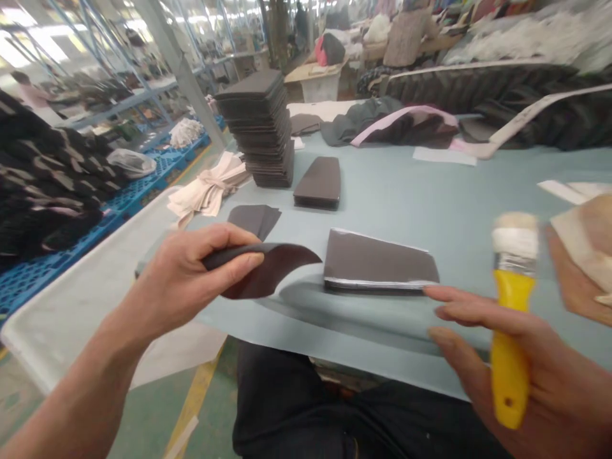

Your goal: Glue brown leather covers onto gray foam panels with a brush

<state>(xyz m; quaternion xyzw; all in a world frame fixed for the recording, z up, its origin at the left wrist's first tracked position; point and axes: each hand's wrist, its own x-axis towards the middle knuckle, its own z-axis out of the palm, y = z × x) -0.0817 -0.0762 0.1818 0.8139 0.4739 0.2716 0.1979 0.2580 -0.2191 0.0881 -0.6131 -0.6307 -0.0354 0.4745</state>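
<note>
Behind a pale blue table [382, 191], dim racks [129, 95] and heaped dark cloth [482, 89], all in blur. Sits at the near edge in dark trousers [282, 395].

Grips a dark panel [268, 274] by one end in the left hand [182, 274], closed tight, thumb on the near side and fingers beyond. Bends it into a curve, with free tip just beside a stack [377, 258] edged in white, flat on the table.

Holds a yellow brush [511, 312] in the right hand [549, 363], bristles up, handle across the palm. Holds thumb and forefinger half open, right by the near right corner of the stack; cannot tell whether touching. Farther back at left, near a tall pile [258, 127], a smaller pile [319, 182].
</note>
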